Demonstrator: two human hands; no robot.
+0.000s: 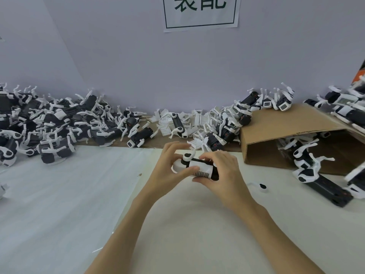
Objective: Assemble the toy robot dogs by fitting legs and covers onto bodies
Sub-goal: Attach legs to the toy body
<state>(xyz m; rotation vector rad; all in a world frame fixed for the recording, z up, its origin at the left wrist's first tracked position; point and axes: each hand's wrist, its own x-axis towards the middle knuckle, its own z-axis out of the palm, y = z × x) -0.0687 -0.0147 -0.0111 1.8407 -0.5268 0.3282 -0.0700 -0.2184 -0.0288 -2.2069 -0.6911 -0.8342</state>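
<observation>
Above the middle of the table I hold a black and white toy dog body. My left hand grips its white left end, thumb on the front. My right hand curls over its black right end, with the thumb under a white cover with a grille. A white leg joint with a black cap sticks up from the body's top between my hands. A loose white leg lies on the table to the right of my right hand.
A heap of toy dogs fills the back left. White covers are piled at the back middle. A tipped cardboard box with more dogs lies at the right. White sheets cover the table.
</observation>
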